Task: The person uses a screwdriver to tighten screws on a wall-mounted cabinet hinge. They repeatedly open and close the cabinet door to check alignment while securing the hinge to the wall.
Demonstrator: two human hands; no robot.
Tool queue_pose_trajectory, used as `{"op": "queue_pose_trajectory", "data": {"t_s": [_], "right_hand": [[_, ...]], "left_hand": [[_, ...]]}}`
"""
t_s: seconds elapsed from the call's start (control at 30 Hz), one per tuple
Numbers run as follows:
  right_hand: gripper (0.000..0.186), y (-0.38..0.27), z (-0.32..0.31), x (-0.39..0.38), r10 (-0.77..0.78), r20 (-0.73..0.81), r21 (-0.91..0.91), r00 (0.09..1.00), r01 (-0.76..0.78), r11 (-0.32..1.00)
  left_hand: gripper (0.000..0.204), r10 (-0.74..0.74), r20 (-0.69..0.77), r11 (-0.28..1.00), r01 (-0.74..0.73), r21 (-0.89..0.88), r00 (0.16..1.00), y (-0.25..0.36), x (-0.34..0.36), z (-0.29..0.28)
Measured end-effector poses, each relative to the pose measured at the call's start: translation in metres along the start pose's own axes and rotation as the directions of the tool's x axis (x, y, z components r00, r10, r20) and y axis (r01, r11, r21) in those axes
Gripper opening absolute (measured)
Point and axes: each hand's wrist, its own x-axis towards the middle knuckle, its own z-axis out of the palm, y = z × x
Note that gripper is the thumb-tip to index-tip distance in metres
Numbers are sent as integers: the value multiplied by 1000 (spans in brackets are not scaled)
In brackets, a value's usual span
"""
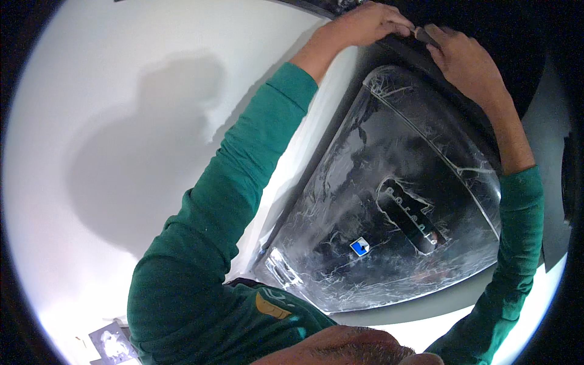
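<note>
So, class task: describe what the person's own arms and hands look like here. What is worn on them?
Both arms wear long dark green sleeves, creased, ending short of the wrists. The left hand and right hand are bare: no gloves, watch or rings visible.

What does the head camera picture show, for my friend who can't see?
Both hands, left hand and right hand, pinch a small grey piece at the top edge of a dark panel wrapped in clear plastic film. Green sleeves reach upward.

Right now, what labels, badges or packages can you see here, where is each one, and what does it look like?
Small square sticker: low on the film-wrapped dark panel, blue and white.
Raised lettering badge: mid-panel, right of the sticker, a slanted dark strip under the film.
Grey and white packet: on the white floor at lower left, too blurred to tell more.
</note>
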Motion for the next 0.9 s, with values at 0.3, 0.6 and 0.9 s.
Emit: {"op": "queue_pose_trajectory", "data": {"t_s": [0.3,0.6,0.9], "right_hand": [[41,-12,-56,38,424,769,269,478,-844,464],[24,-57,-52,20,350,265,-56,899,-348,936],[18,-47,-47,12,297,211,-77,931,-287,955]], "left_hand": [[25,-96,14,989,94,118,995,9,-4,-11],[29,-19,-55,986,28,165,998,1,-6,-4],[42,-87,-641,822,418,386,763,70,-96,15]]}}
